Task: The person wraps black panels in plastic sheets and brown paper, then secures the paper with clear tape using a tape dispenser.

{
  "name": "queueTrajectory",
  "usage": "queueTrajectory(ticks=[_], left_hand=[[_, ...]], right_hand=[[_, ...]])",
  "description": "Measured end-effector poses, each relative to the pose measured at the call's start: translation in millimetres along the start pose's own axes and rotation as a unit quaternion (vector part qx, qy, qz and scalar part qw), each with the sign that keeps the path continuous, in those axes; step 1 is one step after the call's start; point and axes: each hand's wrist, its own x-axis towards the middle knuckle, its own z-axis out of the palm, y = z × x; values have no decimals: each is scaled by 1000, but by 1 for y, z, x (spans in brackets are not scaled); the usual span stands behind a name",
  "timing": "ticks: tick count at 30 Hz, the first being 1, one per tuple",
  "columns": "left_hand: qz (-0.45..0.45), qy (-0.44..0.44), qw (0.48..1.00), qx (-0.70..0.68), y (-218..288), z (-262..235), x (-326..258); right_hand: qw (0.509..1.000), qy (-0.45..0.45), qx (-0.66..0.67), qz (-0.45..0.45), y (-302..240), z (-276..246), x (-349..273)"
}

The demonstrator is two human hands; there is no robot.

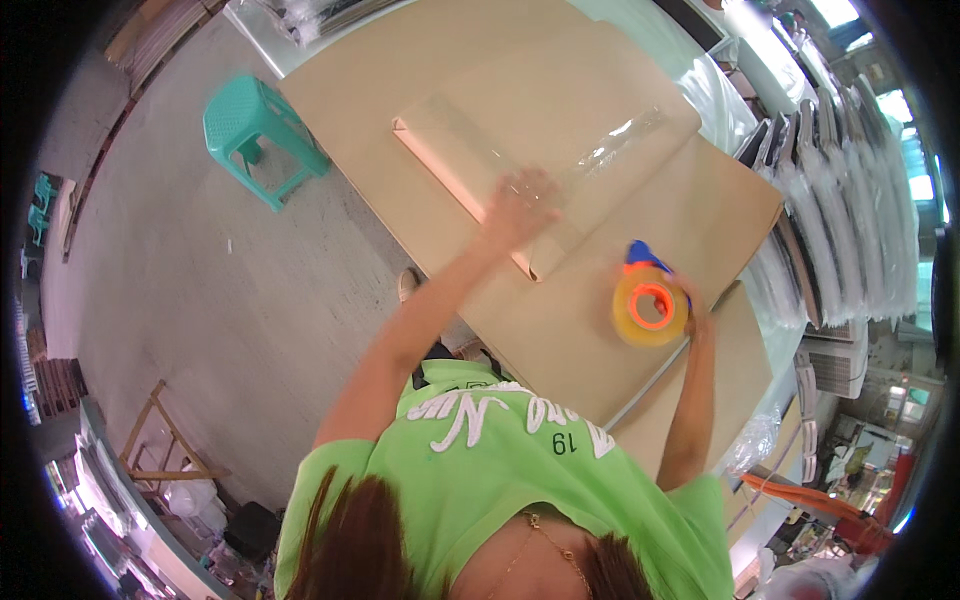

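Right grip: closed on the outer side of a tape dispenser, blue and orange, fitted with a roll of clear yellowish tape. Dispenser held above the near right edge of the desk, whose top is covered with brown cardboard.

Left grip: fingers spread and apart, clamped on nothing; palm down over a flat brown packet, toward its near end. Motion blur; cannot tell whether it presses or hovers.

Packet lies on the cardboard, its pale folded long side facing the desk's left edge and roughly parallel to it. Clear film with bright glints shows on the packet's far right part. Packet and dispenser apart.

Surroundings: green plastic stool on the floor beyond the left edge; film-wrapped panels standing in a row past the right corner.
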Motion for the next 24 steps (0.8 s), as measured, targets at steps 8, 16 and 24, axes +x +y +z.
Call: queueTrajectory(ticks=[8, 16, 24], left_hand=[[-83, 39, 993, 78, -197, -48, 68], [-134, -39, 969, -203, -230, -95, 47], [33, -113, 985, -126, -318, -101, 18]], right_hand=[[841, 447, 14, -303, 140, 41, -31], [544, 748, -363, -110, 101, 120, -26], [732, 636, -146, -193, 21, 230, 88]])
